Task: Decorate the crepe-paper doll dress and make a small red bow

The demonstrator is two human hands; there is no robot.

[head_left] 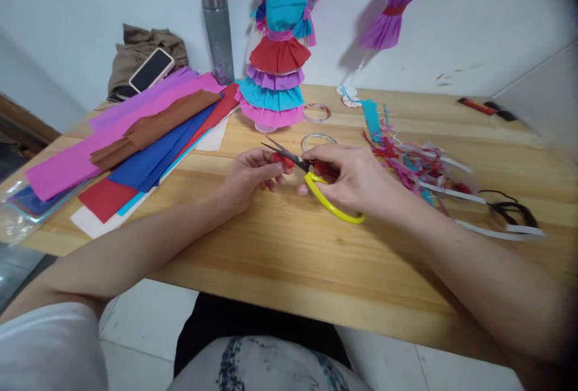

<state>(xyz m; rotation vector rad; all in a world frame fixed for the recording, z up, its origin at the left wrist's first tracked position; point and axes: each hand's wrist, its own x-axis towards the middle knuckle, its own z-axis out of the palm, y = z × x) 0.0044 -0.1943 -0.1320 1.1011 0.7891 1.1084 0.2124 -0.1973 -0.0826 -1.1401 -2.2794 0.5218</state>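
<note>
Between the fingertips of my left hand (250,177) is a small piece of red crepe paper (285,162). My right hand (354,174) grips a pair of scissors (332,203) with yellow handles and dark blades. The blades point left and stand slightly apart, their tips by the red paper above my left fingers. Whether they touch the paper I cannot tell. Behind my hands stands a doll-sized form in a tiered paper dress (280,53) of blue, red, purple and pink. Just beyond the scissors lies a roll of tape (318,140), partly hidden by my right hand.
Folded crepe paper sheets (153,144) lie at left, near a phone (152,70) on brown cloth (135,53). A metal flask (217,26) stands by the wall. Paper scraps (419,168) cover the right side. A purple paper dress (395,8) leans there; another tape roll (317,113) lies behind.
</note>
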